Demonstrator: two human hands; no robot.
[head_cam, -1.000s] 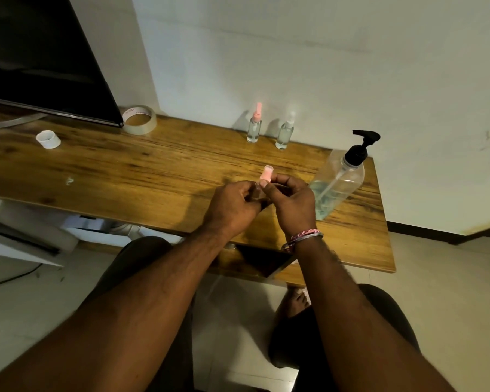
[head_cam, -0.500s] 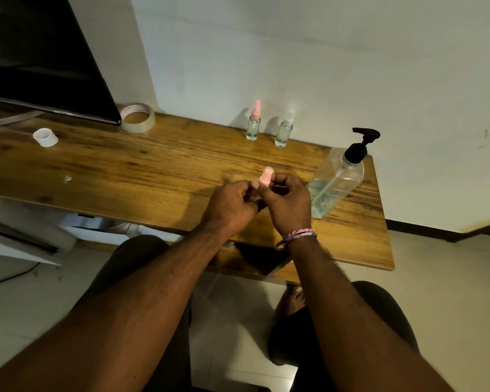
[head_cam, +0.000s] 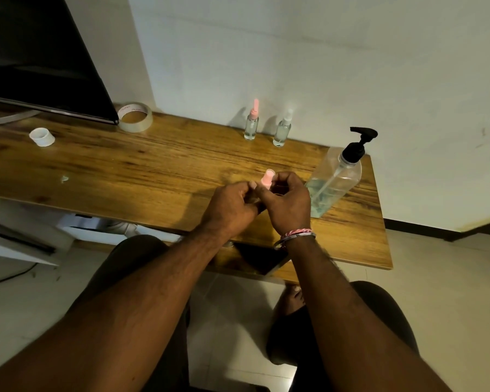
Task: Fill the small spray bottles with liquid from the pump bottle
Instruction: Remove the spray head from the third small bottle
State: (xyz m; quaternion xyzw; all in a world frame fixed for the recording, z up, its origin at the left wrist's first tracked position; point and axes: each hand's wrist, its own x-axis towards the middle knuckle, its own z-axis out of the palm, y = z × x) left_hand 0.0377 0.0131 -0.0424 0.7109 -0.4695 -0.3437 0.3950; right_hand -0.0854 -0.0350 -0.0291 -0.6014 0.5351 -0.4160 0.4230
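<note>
Over the near edge of a wooden desk point(head_cam: 142, 171), a person's left hand point(head_cam: 229, 206) and right hand point(head_cam: 287, 203) together pinch a small pink-capped spray bottle point(head_cam: 267, 179). The pump bottle point(head_cam: 334, 179) stands just right of them. Two more spray bottles point(head_cam: 251, 123) stand at the far edge by the wall.

Two spray bottles point(head_cam: 265, 128) stand behind the hands point(head_cam: 260, 203), pump bottle point(head_cam: 334, 179) right.

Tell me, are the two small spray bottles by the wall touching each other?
Apart. The head view shows bare wood between the pink-capped spray bottle and the white-capped spray bottle.
</note>
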